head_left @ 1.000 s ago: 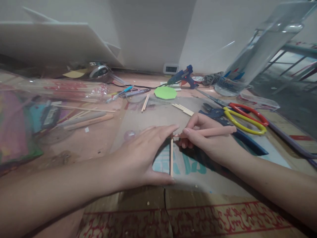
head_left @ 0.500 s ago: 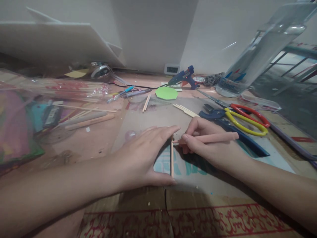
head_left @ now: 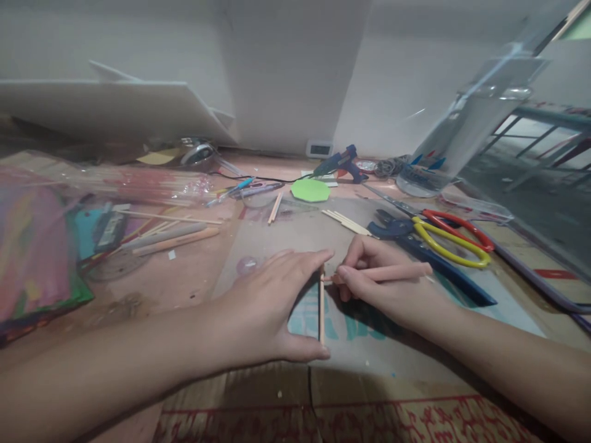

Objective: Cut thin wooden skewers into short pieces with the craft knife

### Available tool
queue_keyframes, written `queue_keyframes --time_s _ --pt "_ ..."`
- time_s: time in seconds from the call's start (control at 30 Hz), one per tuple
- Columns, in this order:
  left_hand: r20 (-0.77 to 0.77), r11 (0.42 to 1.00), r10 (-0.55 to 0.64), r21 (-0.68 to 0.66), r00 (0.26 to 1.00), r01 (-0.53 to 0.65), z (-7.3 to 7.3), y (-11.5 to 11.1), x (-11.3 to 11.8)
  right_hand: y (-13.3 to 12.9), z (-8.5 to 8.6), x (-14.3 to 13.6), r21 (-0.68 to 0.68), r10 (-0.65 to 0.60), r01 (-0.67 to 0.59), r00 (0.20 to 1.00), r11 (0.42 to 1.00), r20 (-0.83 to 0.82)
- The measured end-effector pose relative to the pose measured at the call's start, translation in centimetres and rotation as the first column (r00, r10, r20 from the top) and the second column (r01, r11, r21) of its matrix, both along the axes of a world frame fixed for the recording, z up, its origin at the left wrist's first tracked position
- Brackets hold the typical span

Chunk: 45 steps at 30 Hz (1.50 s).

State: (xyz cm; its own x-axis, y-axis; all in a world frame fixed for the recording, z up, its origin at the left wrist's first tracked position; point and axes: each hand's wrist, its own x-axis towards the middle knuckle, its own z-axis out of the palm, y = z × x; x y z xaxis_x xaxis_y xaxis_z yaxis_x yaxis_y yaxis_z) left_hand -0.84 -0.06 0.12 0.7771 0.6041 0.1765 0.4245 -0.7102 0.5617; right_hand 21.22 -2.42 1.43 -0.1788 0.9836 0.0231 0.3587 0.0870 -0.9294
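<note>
My left hand (head_left: 272, 304) spans a thin wooden stick (head_left: 322, 314), with the thumb at its near end and the fingertips at its far end. The stick stands lengthwise away from me over a clear sheet (head_left: 272, 240) with teal print beneath. In my right hand (head_left: 376, 277) is a pink pen (head_left: 401, 271), gripped as for writing. Its tip meets the stick near the far end, or comes very close to it. Just beyond the right hand lie several short cut sticks (head_left: 344, 220) and a pair of blue-handled cutters (head_left: 443, 264).
Scissors with red and yellow handles (head_left: 450, 249) lie at the right, before a tall clear bottle (head_left: 443, 154). Behind are a blue glue gun (head_left: 337, 161), a green paper octagon (head_left: 310, 190) and a small display (head_left: 319, 149). Bagged sticks (head_left: 152, 187) and pens (head_left: 178, 240) lie left.
The whole view has tilted up slightly, so things appear lower. Both hands keep almost the same hold, and the pen tip remains by the stick's far end.
</note>
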Motion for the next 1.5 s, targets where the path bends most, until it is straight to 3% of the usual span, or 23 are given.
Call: queue_keyframes --time_s 0.17,0.33,0.5,0.9,1.33,1.5 --pt "-0.001 1.000 -0.013 0.003 1.000 0.013 -0.03 0.02 -0.01 0.36 -0.57 0.22 0.029 -0.017 0.019 0.998 0.999 -0.067" --pt "-0.009 1.000 -0.013 0.009 1.000 0.013 -0.25 -0.02 -0.06 0.42 -0.34 0.27 0.055 -0.075 0.075 0.997 0.996 -0.013" --pt "0.019 0.999 -0.014 0.040 1.000 0.013 -0.58 0.04 -0.14 0.36 -0.06 0.47 0.009 -0.118 0.118 0.993 0.993 -0.023" --pt "-0.037 0.998 0.027 -0.055 0.999 -0.029 -0.34 0.17 -0.22 0.49 0.18 0.36 0.077 -0.171 0.166 0.984 0.983 0.060" --pt "-0.026 0.997 0.027 -0.067 0.999 -0.029 -0.16 0.14 -0.18 0.30 0.29 0.35 -0.042 -0.086 0.088 0.996 0.995 0.033" --pt "-0.028 0.997 0.034 -0.063 0.999 -0.036 -0.24 0.11 -0.17 0.39 0.23 0.45 0.005 -0.112 0.112 0.992 0.994 0.053"
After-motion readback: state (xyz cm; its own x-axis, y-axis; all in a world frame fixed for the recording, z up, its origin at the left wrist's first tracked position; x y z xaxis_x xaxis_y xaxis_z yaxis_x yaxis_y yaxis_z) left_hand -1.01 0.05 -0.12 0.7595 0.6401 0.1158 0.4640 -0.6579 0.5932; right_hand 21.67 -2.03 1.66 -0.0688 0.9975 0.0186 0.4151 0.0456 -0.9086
